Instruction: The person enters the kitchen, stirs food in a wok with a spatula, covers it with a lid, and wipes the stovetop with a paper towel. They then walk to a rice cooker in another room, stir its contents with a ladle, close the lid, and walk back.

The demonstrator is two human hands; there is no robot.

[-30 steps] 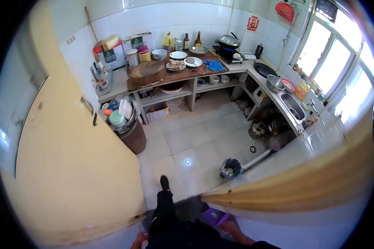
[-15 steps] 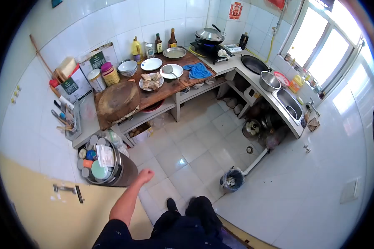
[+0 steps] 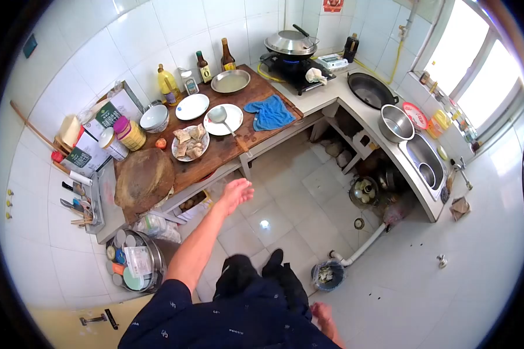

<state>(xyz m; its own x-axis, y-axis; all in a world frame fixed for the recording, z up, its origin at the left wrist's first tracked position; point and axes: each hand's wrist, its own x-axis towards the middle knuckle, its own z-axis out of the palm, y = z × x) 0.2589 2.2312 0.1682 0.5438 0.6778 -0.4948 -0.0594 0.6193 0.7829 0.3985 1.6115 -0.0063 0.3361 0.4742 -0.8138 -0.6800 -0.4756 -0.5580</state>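
Observation:
My left hand reaches forward over the floor, just short of the wooden board on the counter, its fingers apart and holding nothing. Low on the right, my right hand hangs beside my body, its fingers too small and partly hidden to judge. Nearest my left hand on the board are a plate of food pieces and a ladle resting on a white plate. A blue cloth lies to their right. The round chopping block stands at the left.
A lidded wok sits on a stove with a blue flame. Along the right counter are a black pan, a metal bowl and a sink. A trash bin stands on the floor; a jar-filled container is at left.
The view has moved forward into the kitchen, nearer the counter. My left hand has risen forward and its fingers have opened. My right hand, out of sight half a second ago, shows again.

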